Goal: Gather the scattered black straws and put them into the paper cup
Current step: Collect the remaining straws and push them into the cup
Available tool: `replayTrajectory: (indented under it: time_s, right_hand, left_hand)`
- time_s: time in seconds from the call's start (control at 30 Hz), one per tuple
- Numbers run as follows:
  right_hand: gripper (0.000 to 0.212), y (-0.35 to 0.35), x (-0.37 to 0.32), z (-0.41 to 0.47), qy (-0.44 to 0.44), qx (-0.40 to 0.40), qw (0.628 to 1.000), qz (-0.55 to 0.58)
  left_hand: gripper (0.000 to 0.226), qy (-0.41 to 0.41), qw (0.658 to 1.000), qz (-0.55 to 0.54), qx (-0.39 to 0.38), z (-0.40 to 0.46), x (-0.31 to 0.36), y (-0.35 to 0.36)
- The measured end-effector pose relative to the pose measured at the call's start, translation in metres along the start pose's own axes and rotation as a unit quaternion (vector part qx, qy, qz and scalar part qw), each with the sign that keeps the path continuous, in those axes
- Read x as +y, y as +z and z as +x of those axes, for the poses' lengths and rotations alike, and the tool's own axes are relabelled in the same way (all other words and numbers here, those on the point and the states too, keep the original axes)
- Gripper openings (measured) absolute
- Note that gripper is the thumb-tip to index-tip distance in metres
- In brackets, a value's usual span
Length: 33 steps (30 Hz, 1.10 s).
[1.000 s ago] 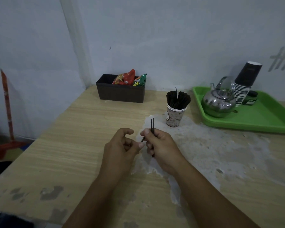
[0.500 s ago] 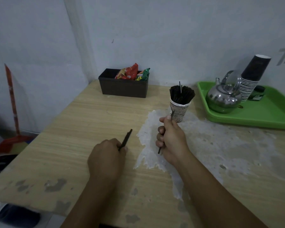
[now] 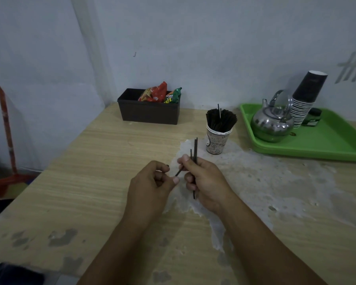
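Nearly done: paper cup point(image 3: 217, 141) packed; right hand point(image 3: 205, 179) grips three straws point(image 3: 195, 150), left hand point(image 3: 152, 183) pinches one more; table point(image 3: 90, 182) otherwise shows none.

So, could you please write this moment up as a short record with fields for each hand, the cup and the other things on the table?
left hand: pinching one black straw, passing it toward the right
right hand: shut on a few upright straws
paper cup: upright, packed with straws
green tray: holds kettle and cup stack
black box: snack packets inside
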State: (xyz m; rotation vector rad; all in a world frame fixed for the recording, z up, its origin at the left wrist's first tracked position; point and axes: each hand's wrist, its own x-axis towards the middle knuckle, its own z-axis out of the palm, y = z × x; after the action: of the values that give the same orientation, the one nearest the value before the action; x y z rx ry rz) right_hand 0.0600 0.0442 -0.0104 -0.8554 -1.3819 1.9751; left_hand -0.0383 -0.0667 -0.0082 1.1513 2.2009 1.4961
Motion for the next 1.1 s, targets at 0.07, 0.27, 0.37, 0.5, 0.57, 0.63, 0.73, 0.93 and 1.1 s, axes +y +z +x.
replayTrajectory:
  time_s: [0.07,0.27,0.37,0.5,0.57,0.63,0.73,0.93,1.1]
  right_hand:
    - [0.029,0.001,0.0,-0.001,0.002,-0.005,1.0,-0.004]
    - [0.034,-0.002,-0.005,0.003,-0.007,0.079,0.993,0.085]
    - [0.033,-0.002,-0.008,0.002,0.002,0.092,0.99,0.11]
    - [0.033,-0.003,-0.007,0.001,0.007,0.094,0.993,0.078]
    - [0.032,-0.004,-0.007,0.001,0.009,0.093,0.993,0.072]
    - [0.029,-0.005,-0.007,0.002,0.012,0.093,0.993,0.069]
    - [0.027,-0.008,-0.005,0.003,0.005,0.089,0.994,0.057]
    - [0.033,-0.009,-0.001,0.003,-0.009,0.04,0.999,0.026]
    - [0.028,-0.006,0.0,0.0,-0.021,-0.014,1.0,0.003]
  left_hand:
    - [0.019,-0.003,1.0,0.01,0.002,-0.001,-0.002,0.001]
    - [0.031,-0.003,0.955,0.289,0.071,-0.001,-0.024,-0.01]
    - [0.031,-0.015,0.925,0.379,0.033,-0.002,-0.024,-0.011]
    - [0.023,-0.021,0.936,0.351,0.023,-0.001,-0.019,-0.007]
    - [0.019,-0.026,0.942,0.334,0.027,0.001,-0.017,-0.004]
    - [0.017,-0.024,0.944,0.329,0.031,0.002,-0.017,0.0]
    - [0.014,-0.012,0.959,0.28,0.046,0.004,-0.021,0.004]
    - [0.008,0.061,0.983,0.172,0.023,0.007,-0.017,0.01]
    - [0.006,0.102,0.982,0.157,-0.013,0.007,-0.009,0.016]
